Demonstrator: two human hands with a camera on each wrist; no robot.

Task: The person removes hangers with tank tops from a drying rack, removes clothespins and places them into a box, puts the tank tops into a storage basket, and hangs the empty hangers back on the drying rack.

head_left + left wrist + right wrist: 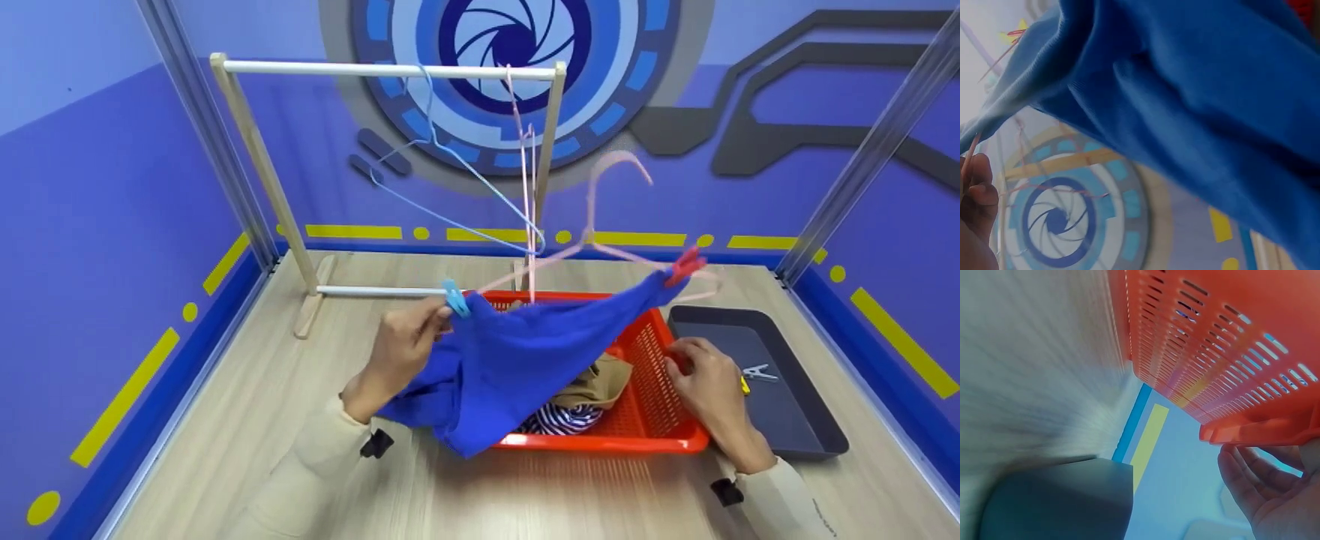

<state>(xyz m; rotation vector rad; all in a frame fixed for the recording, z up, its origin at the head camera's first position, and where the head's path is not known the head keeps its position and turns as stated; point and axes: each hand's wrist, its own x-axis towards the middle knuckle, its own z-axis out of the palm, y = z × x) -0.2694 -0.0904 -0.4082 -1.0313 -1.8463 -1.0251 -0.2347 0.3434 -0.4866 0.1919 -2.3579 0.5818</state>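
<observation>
My left hand [405, 341] pinches the left end of a pink hanger [589, 225], right beside a light-blue clothespin [455, 298]. From that hanger droops a blue cloth garment [525, 360], clipped at its other corner by a red clothespin [685, 266]. The left wrist view shows the garment [1185, 112] large, with the left fingers [979, 191] at the edge around a thin pink bar. At the right side of the red basket [679, 442], my right hand [709, 382] grips the rim; the right wrist view shows its fingers [1258, 478] against the rim's underside.
Behind stands a rack [390, 70] bearing a blue hanger [457, 157] and pink hangers [525, 180]. Inside the basket lie brown cloth [600, 382] and striped cloth [562, 420]. A dark tray [795, 405] right of it holds a white-grey clothespin [760, 373] and a yellow one [745, 385].
</observation>
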